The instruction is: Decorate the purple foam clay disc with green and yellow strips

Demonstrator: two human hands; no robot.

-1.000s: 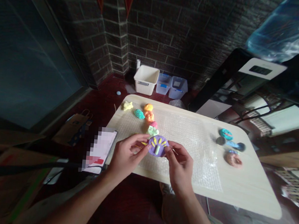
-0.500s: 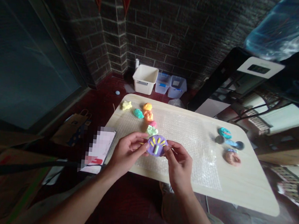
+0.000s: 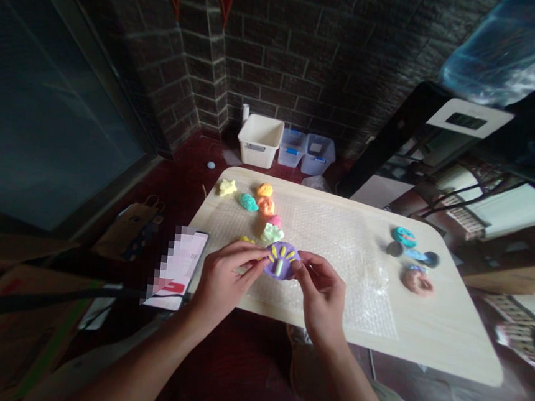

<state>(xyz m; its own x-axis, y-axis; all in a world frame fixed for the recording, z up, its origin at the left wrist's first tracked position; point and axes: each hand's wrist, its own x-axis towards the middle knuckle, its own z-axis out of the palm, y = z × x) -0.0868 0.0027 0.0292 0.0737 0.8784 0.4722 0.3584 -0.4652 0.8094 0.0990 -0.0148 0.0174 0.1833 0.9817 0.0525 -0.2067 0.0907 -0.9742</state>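
Note:
A purple clay disc [image 3: 282,269], bearing several yellow petal-like strips and one pale green strip, is held up over the near part of the table. My right hand [image 3: 323,286] pinches its right edge between thumb and fingers. At the left edge, my left hand [image 3: 230,272] has thumb and fingertips pressed together against the disc. Just beyond it lie a pale green clay lump [image 3: 273,232] and a pink one [image 3: 274,220]. A bit of yellow clay [image 3: 246,239] shows behind my left fingers, mostly hidden.
Bubble wrap [image 3: 330,231] covers the middle of the table [image 3: 461,342]. Orange [image 3: 266,206], teal [image 3: 248,202] and pale yellow [image 3: 227,187] clay lie at the far left. Clay figures [image 3: 417,281] sit on the right. A tablet-like screen [image 3: 181,268] stands by the left edge.
My left thumb and fingers have closed up and shifted at the disc's left edge, uncovering yellow clay behind them. My right hand and the disc have barely moved.

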